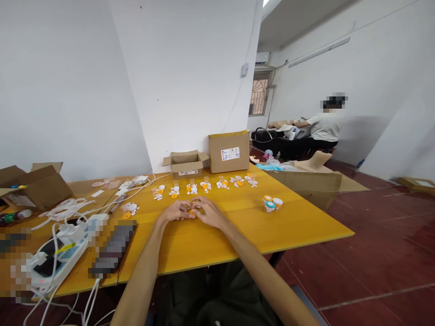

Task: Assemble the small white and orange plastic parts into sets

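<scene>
My left hand and my right hand meet on the yellow table, fingers pinched together round a small orange and white part. Both hands rest on the tabletop. Behind them runs a row of several small white and orange parts. Another white and orange piece lies to the left. A small cluster of round caps, orange, teal and white, stands to the right.
Two cardboard boxes stand at the table's back edge, one open. Another open box sits far left. A power strip with white cables lies front left. A person works at the back right. The floor is red tile.
</scene>
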Motion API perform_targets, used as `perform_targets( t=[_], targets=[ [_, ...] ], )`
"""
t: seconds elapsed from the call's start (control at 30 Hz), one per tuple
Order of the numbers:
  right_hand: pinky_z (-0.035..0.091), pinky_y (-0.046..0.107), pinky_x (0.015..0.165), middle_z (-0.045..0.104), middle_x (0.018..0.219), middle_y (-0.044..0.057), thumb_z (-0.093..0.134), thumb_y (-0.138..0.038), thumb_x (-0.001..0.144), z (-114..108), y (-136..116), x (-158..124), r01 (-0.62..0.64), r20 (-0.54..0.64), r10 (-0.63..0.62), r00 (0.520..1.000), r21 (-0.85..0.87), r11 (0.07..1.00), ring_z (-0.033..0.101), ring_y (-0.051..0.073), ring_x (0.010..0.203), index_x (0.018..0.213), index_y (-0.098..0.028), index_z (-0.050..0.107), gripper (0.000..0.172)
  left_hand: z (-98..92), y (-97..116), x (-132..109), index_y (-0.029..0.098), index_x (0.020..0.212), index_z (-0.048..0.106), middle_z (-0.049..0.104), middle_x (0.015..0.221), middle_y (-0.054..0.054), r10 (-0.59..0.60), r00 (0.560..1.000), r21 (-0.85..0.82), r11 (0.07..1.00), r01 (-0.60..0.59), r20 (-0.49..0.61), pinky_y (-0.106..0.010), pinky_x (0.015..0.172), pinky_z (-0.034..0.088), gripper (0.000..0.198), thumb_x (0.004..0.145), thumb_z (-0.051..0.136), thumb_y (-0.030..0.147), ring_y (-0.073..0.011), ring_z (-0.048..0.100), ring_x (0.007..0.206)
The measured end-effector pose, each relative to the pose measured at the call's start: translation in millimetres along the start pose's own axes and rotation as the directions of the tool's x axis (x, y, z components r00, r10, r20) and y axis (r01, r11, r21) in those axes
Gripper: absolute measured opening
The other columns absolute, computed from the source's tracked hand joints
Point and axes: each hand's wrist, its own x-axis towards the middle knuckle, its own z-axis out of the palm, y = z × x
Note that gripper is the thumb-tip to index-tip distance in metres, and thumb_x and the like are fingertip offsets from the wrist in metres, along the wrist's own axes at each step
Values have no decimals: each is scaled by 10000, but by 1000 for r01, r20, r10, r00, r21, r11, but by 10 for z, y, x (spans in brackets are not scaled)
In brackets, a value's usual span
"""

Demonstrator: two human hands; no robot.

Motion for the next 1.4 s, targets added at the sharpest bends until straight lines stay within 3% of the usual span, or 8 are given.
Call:
perform_targets(
  t=[0.2, 0.37, 0.5, 0.67, 0.8, 0.97, 1.23, 1.4],
  targets=[
    [521, 280, 648, 661, 769, 2, 596, -307, 845, 9, 68, 59, -283, 5, 301, 954, 355, 891, 641, 153, 680, 827, -209, 584, 100, 49, 69, 8, 162, 966, 657, 418, 435, 114, 75, 991, -38, 996, -79, -113, -194, 425, 245, 493, 603, 800, 464, -56, 341, 390],
    [508, 260, 569, 658, 695, -18, 639, -268, 763, 46, 147, 99, -367, 48, 411, 910, 551, 749, 617, 138, 583, 788, -208, 564, 99, 119, 118, 28, 152, 978, 666, 421, 439, 113, 140, 979, -30, 989, -146, -152, -197, 447, 257, 471, 618, 795, 427, -55, 344, 406],
    [486, 253, 588, 654, 658, -18, 602, -181, 745, -17, 182, 114, -471, -77, 554, 829, 439, 765, 629, 150, 612, 701, -209, 570, 62, 128, 99, 33, 159, 934, 660, 432, 447, 111, 138, 977, -13, 990, -142, -162, -198, 456, 262, 420, 613, 791, 396, -59, 347, 418],
    [430, 246, 617, 705, 721, 20, 590, -141, 772, -137, 230, 54, -603, -226, 604, 764, 82, 794, 657, 176, 705, 696, -213, 637, 115, 129, -6, 61, 164, 766, 653, 435, 471, 94, 106, 990, 63, 993, -101, -91, -204, 467, 289, 344, 585, 808, 411, -65, 366, 438],
    [378, 244, 601, 734, 800, 57, 594, -137, 797, -147, 282, -2, -643, -215, 610, 763, -151, 751, 664, 192, 749, 744, -215, 690, 134, 135, -71, 94, 160, 676, 661, 505, 531, 50, 154, 985, 125, 982, -144, -77, -212, 501, 325, 348, 603, 799, 471, -81, 426, 498],
    [353, 249, 594, 737, 823, 72, 591, -133, 816, -104, 285, -13, -616, -208, 581, 787, -218, 757, 661, 196, 754, 775, -214, 702, 143, 134, -91, 111, 165, 649, 683, 603, 610, 4, 175, 983, 108, 980, -169, -54, -239, 598, 427, 298, 655, 780, 447, -117, 541, 597],
    [389, 266, 618, 718, 823, 76, 593, -117, 800, -93, 282, -10, -597, -246, 558, 793, -129, 792, 640, 192, 719, 717, -205, 659, 138, 141, -46, 80, 171, 656, 685, 632, 675, -5, 177, 979, 114, 980, -165, -98, -231, 581, 439, 254, 673, 764, 411, -120, 563, 618],
    [458, 272, 659, 699, 788, 31, 603, -234, 818, -98, 245, 48, -452, -175, 476, 862, 161, 877, 630, 165, 686, 722, -206, 636, 105, 149, 34, 38, 166, 695, 657, 596, 624, 19, 130, 985, 31, 991, -127, -115, -195, 479, 371, 256, 687, 742, 408, -87, 494, 533]
  ],
)
